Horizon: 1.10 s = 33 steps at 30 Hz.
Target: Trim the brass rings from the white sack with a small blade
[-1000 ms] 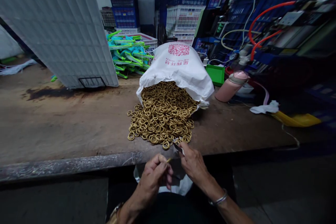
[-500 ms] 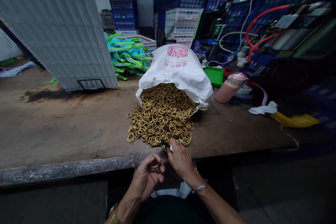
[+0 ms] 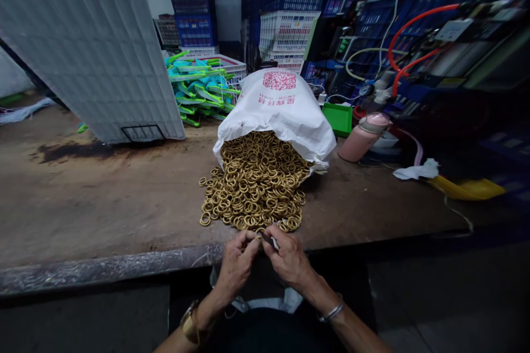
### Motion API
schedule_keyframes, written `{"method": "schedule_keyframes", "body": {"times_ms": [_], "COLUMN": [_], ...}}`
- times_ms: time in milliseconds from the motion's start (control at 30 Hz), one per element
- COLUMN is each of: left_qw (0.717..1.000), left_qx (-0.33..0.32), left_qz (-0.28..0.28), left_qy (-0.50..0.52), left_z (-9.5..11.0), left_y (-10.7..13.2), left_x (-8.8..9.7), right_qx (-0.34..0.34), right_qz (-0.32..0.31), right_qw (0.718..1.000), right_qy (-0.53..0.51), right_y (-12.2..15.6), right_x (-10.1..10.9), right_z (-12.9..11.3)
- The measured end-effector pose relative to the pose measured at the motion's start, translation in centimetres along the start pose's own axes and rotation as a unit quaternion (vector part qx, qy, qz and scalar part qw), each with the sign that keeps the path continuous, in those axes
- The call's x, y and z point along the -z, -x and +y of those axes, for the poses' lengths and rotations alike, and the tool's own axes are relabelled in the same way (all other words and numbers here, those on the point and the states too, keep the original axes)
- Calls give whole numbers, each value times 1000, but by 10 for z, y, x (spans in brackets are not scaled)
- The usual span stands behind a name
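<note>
My left hand [image 3: 237,263] pinches a brass-coloured ring [image 3: 259,236] between thumb and fingertips, just off the table's front edge. My right hand [image 3: 290,260] is closed around a small knife [image 3: 268,240] with a dark blade; its tip meets the ring, and the handle is mostly hidden in the fingers. Right beyond both hands lies a heap of brass-coloured rings [image 3: 252,193]. The heap spills from the open mouth of a white woven sack [image 3: 277,105] with red print, lying on its side on the table [image 3: 124,204].
A tall pale ribbed panel [image 3: 103,49] stands at left, near green and turquoise plastic pieces [image 3: 202,88]. Right of the sack are a green tray [image 3: 337,119], a pink bottle [image 3: 362,138] and a machine with red hoses [image 3: 393,55]. Blue crates [image 3: 192,5] are stacked behind.
My left hand has risen and turned, bringing the ring to the knife. My right hand has drawn the knife slightly back from the heap, and the two hands now meet.
</note>
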<state>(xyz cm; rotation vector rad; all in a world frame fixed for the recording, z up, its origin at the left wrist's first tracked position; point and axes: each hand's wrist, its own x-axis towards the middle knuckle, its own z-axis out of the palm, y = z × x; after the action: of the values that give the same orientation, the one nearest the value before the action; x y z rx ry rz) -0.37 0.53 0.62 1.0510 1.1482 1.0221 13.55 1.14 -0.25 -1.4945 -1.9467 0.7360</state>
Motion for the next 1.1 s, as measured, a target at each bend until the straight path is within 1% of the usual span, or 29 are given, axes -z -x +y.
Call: {"method": "schedule_keyframes", "body": {"times_ms": [100,200,300,400,467,533,600,667,733,833,933,1000,1100], "left_qw": [1000,1000,1000,998,995,991,990,989,990,990,986,983,981], "left_qx": [-11,-14,-10,48,84,100,105,104,97,88,87,90,103], "left_qz": [10,2,-16,-33,-51,-64,-66,-64,-61,-66,-73,-72,-64], "left_qy": [-16,-25,-18,13,35,54,73,82,83,93,123,142,153], "left_z": [4,4,3,1,-2,-5,-7,-7,-7,-6,-8,-11,-13], "left_y": [2,4,6,6,6,6,6,7,7,9,10,11,12], "left_x": [-2,-4,-4,-1,2,3,4,3,3,4,4,4,5], "right_qx": [-56,-103,-144,-178,-166,-143,-130,-131,-147,-177,-183,-176,-154], "right_qz": [-15,-50,-82,-70,-46,-28,-17,-21,-38,-61,-77,-87,-71], "right_qw": [993,971,948,940,947,959,966,965,953,929,917,919,940], "right_qy": [-105,-211,-271,-283,-271,-245,-223,-226,-261,-320,-345,-343,-297], "right_y": [-1,-1,-1,-2,-5,-6,-7,-7,-7,-7,-7,-7,-6], "right_x": [1,-1,-5,-6,-5,-4,-3,-3,-2,-2,-1,-1,-2], "right_z": [-5,-6,-4,-5,-6,-8,-9,-10,-10,-10,-11,-11,-9]}}
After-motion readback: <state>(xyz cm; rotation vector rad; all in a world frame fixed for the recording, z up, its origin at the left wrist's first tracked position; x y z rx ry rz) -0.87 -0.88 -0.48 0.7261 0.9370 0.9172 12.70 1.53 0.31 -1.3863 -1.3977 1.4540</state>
